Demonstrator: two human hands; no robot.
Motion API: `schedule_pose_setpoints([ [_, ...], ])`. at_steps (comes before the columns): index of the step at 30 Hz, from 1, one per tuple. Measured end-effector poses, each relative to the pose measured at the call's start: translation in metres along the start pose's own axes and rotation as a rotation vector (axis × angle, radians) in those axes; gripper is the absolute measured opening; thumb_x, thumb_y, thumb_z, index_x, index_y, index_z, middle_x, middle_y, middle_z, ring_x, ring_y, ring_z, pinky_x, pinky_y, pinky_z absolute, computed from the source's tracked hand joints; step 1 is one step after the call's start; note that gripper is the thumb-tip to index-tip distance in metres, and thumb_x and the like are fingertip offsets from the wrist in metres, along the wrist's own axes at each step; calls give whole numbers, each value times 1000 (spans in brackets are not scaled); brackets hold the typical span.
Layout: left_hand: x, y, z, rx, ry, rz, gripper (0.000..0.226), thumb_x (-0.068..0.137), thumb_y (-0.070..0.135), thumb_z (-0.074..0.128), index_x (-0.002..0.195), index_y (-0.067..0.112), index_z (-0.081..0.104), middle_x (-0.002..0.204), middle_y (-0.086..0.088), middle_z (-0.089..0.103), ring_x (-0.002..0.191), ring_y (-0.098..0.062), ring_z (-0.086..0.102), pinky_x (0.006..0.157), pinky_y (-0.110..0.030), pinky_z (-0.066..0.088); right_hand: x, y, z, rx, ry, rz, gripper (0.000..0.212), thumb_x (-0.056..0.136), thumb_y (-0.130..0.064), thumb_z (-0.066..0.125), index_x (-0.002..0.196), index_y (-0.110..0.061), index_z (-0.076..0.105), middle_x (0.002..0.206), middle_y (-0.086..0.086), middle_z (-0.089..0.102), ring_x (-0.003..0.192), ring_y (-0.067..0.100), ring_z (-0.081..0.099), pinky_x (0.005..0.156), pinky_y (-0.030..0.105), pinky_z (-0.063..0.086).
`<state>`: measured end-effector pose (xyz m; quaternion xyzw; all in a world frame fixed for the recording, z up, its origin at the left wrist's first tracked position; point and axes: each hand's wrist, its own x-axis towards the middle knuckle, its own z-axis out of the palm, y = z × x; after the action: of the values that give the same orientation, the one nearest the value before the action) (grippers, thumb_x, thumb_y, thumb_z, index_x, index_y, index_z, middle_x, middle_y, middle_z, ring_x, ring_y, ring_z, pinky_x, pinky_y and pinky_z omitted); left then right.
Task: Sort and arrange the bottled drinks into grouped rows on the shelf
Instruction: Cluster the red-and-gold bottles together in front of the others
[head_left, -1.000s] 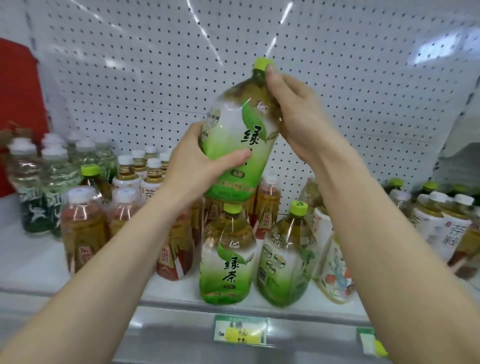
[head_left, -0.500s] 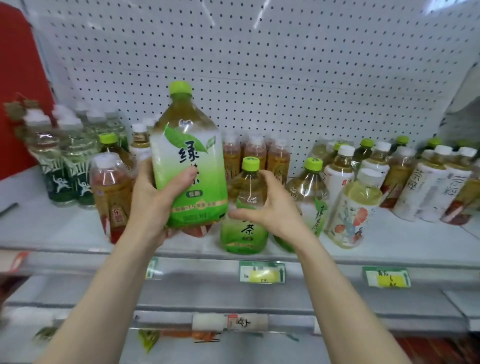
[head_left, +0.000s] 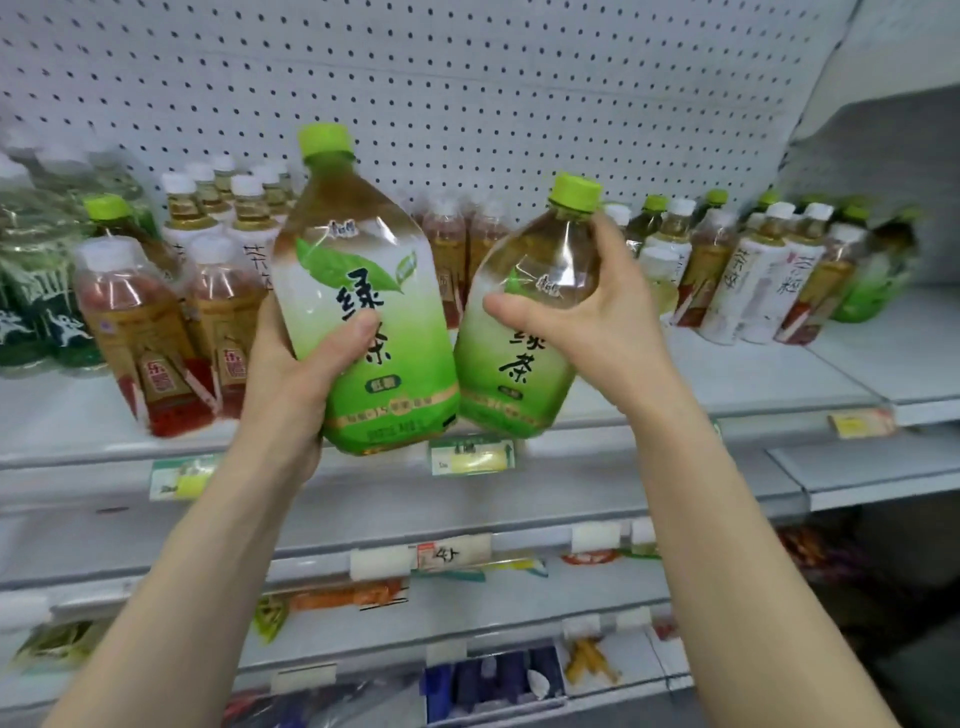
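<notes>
Well, both hands were full out in front of the shelf. The left hand (head_left: 291, 384) gripped a clear plastic green-tea bottle (head_left: 358, 260), lime-green cap on top, low on its body. Its thumb lay across the green label and its fingers wrapped behind. That bottle stood upright above the hand, its base hanging just ahead of the shelf lip.

The right hand (head_left: 587, 322) clutched a second green-tea bottle (head_left: 514, 384), clear plastic with the same lime-green cap, from its right side. The thumb lay across the shoulder and the fingers curled up near the neck. This one leaned, cap tipped to the right.

Between the two hands the bottles sat side by side, touching low down as far as could be seen. Each showed amber tea and a white-to-green label with a leaf and dark characters.

Behind them ran the white metal shelf (head_left: 753, 374), a green-and-yellow price tag (head_left: 470, 457) on its edge. Further back stood red-labelled tea bottles (head_left: 140, 322) with white caps at the left, white-labelled bottles (head_left: 748, 280) at the right, and the white perforated back panel (head_left: 467, 78) last.
</notes>
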<state>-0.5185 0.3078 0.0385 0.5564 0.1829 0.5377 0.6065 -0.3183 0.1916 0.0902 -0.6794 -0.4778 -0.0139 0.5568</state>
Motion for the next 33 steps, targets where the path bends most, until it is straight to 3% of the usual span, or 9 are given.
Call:
schedule_pose_setpoints([
  [4,-16,-13,44,-1,-53,-6,69,60,33,83,122,21,55,109,0,74,98,-19,72,74,-33,58,-19,20,-51,-2,29,30,87,57,-55,89,129,-29,48,130,-19,55,124,3,50,105,28,40],
  [8,-37,-32,108,1,-96,-16,72,53,29,86,117,19,55,103,2,75,89,-14,73,69,-28,58,-33,50,-114,-30,39,44,89,59,-50,91,133,-25,50,131,-7,59,125,10,52,106,34,43],
  [11,-58,-50,168,-21,-134,-35,65,52,29,86,110,24,57,98,5,76,88,-13,73,67,-28,58,-44,80,-174,-81,54,71,92,57,-56,89,135,-31,47,132,-20,54,120,-5,49,99,14,38],
  [12,-64,-57,189,-31,-143,-41,66,52,28,86,110,23,57,98,5,76,88,-14,73,67,-28,58,-48,91,-196,-101,62,89,101,56,-60,87,142,-29,42,138,-20,49,125,-4,44,103,16,35],
  [14,-78,-70,231,-42,-158,-57,69,50,29,87,111,22,57,99,5,76,87,-14,73,67,-28,58,-54,113,-238,-133,77,127,112,54,-65,86,148,-27,37,151,-11,42,140,8,36,115,34,34],
  [16,-90,-84,269,-48,-171,-67,75,47,31,88,115,22,57,102,6,75,90,-13,73,69,-29,58,-59,132,-278,-164,97,138,104,54,-64,86,142,-28,44,143,-4,50,135,14,45,112,42,39],
  [18,-102,-96,303,-71,-176,-104,87,46,32,88,126,19,54,111,3,74,96,-16,72,72,-32,59,-60,150,-312,-192,115,145,95,54,-61,87,135,-28,49,132,-3,56,124,14,53,105,42,45],
  [23,-107,-119,367,-52,-232,-135,76,45,34,89,113,20,56,101,0,75,89,-18,74,65,-28,58,-55,190,-371,-195,168,163,85,50,-60,87,123,-31,56,122,-2,63,114,17,60,99,45,49],
  [33,-48,-156,449,-71,-273,-100,86,45,35,90,122,20,54,111,-3,72,95,-20,73,69,-32,59,-7,260,-426,-218,299,152,70,51,-60,87,111,-40,57,112,-12,65,107,10,61,91,41,53],
])
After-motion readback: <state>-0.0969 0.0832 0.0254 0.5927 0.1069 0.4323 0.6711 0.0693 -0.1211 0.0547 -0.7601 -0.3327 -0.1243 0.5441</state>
